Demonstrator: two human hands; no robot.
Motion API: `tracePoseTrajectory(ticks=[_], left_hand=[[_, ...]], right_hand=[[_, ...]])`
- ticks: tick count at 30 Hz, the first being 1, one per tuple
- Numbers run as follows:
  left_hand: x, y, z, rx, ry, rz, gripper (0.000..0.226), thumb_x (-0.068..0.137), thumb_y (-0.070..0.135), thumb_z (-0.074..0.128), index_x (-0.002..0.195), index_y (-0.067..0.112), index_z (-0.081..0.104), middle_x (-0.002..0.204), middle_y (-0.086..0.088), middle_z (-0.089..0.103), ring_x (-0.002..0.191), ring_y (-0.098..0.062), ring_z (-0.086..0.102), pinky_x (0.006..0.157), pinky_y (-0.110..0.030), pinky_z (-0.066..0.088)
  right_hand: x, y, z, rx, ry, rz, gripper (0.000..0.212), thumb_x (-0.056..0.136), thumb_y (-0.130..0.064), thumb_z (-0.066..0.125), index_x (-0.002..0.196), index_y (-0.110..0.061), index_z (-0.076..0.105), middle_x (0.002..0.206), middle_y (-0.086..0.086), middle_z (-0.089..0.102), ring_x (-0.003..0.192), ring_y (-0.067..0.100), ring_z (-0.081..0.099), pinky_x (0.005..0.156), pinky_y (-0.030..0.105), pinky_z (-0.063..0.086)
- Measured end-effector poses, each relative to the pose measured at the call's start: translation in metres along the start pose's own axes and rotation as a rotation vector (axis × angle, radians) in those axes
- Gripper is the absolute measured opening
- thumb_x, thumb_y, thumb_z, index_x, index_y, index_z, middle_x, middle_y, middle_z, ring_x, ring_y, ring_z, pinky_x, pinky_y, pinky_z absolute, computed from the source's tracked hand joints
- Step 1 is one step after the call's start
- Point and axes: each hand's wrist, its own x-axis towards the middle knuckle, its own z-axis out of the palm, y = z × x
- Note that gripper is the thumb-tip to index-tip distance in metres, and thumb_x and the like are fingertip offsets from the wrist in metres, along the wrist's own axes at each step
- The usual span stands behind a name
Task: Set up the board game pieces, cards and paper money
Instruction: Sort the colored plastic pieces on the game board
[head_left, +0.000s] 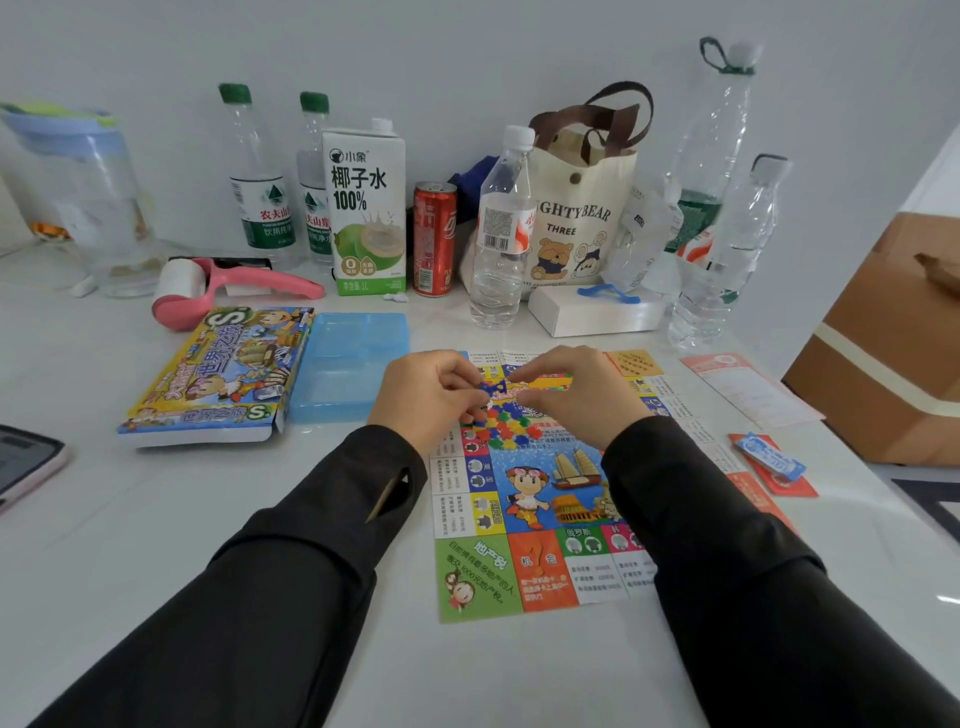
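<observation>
**Small pieces at risk of scattering**

Your left hand (428, 395) and right hand (576, 395) are drawn close together over the upper middle of the paper game board (478, 577). The curled fingers of both pinch a small blue plastic piece (492, 387) between them. Just below your fingertips, a loose heap of coloured pieces (511, 428) lies on the board, red, blue, yellow and green. The blue tray (353, 364) sits left of the board, beside the game box (218, 369). A blue packet (771, 456) lies on an orange card (779, 478) at the right edge; what it holds is too small to tell.

If you are pulling that piece apart, a sudden give could fling it across the white table (156, 519) or jolt your wrists into the heap. The board is thin paper, so a dragging sleeve could shift it and spill the pieces. The water bottle (501, 228) stands just beyond the board, upright but easy to knock on a forward reach.
</observation>
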Motion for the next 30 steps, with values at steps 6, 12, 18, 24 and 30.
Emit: tracePoseTrajectory(ticks=[6, 12, 18, 24, 30], left_hand=[[-0.001, 0.001, 0.001, -0.009, -0.016, -0.002, 0.017, 0.076, 0.000, 0.071, 0.068, 0.013, 0.064, 0.064, -0.009, 0.069, 0.057, -0.016, 0.068, 0.060, -0.024, 0.056], [-0.004, -0.001, 0.004, 0.018, 0.008, 0.045, 0.010, 0.081, 0.011, 0.069, 0.087, 0.018, 0.066, 0.075, -0.003, 0.070, 0.063, -0.014, 0.069, 0.068, -0.027, 0.056], [-0.005, -0.008, -0.001, 0.326, 0.172, 0.327, 0.017, 0.087, 0.015, 0.058, 0.099, 0.012, 0.069, 0.076, 0.002, 0.065, 0.061, -0.014, 0.062, 0.064, -0.024, 0.049], [-0.006, -0.010, -0.001, 0.402, 0.171, 0.311, 0.025, 0.088, 0.001, 0.048, 0.099, 0.005, 0.070, 0.084, -0.009, 0.071, 0.077, -0.023, 0.064, 0.077, -0.031, 0.050], [-0.009, -0.014, -0.006, 0.526, 0.191, 0.133, 0.022, 0.084, 0.006, 0.049, 0.086, 0.009, 0.071, 0.083, -0.008, 0.070, 0.078, -0.025, 0.061, 0.070, -0.027, 0.045]], right_hand=[[-0.003, -0.005, 0.002, 0.088, -0.029, 0.042, 0.013, 0.082, -0.021, 0.069, 0.095, -0.021, 0.072, 0.097, -0.009, 0.064, 0.091, 0.002, 0.053, 0.072, 0.010, 0.034], [0.001, 0.000, -0.001, 0.063, 0.046, 0.055, 0.005, 0.083, -0.022, 0.067, 0.085, -0.019, 0.069, 0.080, -0.015, 0.059, 0.075, -0.006, 0.050, 0.063, 0.004, 0.031], [0.007, 0.049, -0.001, -0.201, 0.390, 0.294, 0.017, 0.087, -0.026, 0.059, 0.100, -0.018, 0.068, 0.106, 0.001, 0.060, 0.104, 0.018, 0.051, 0.092, 0.031, 0.041], [0.004, 0.041, 0.004, -0.201, 0.321, 0.207, 0.026, 0.095, -0.024, 0.048, 0.109, -0.013, 0.066, 0.116, 0.004, 0.061, 0.114, 0.022, 0.045, 0.097, 0.033, 0.036], [0.006, 0.010, 0.021, -0.319, 0.040, -0.044, 0.028, 0.095, -0.020, 0.045, 0.118, -0.025, 0.061, 0.121, -0.001, 0.057, 0.117, 0.018, 0.040, 0.099, 0.030, 0.031]])
